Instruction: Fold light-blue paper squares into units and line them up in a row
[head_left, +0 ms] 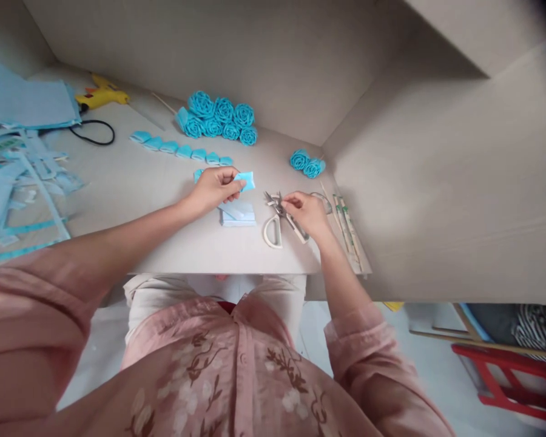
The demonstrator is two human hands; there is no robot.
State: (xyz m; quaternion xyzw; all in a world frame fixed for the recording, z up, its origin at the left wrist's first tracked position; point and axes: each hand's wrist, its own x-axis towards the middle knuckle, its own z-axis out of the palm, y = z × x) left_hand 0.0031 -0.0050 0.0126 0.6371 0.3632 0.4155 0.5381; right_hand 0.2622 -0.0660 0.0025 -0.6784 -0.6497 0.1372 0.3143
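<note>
My left hand (218,184) pinches a small folded piece of light blue crepe paper (246,180) between thumb and fingers, above the table. Below it lies a stack of pale blue paper pieces (238,215), and part of another blue piece (198,175) shows behind the hand. My right hand (304,209) is closed, with thumb and fingertips together over a pair of scissors (273,232) with cream handles. Whether those fingertips touch the scissors or hold something small I cannot tell. The scissors lie with their blades apart, and my hand hides part of them.
Blue paper roses (222,111) are grouped at the back, and more roses (307,162) lie at the right. A row of folded blue petals (177,149) is in front. Paper scraps (22,182), a yellow glue gun (102,94) and blue sheets (34,100) occupy the left. Sticks (348,227) line the right edge.
</note>
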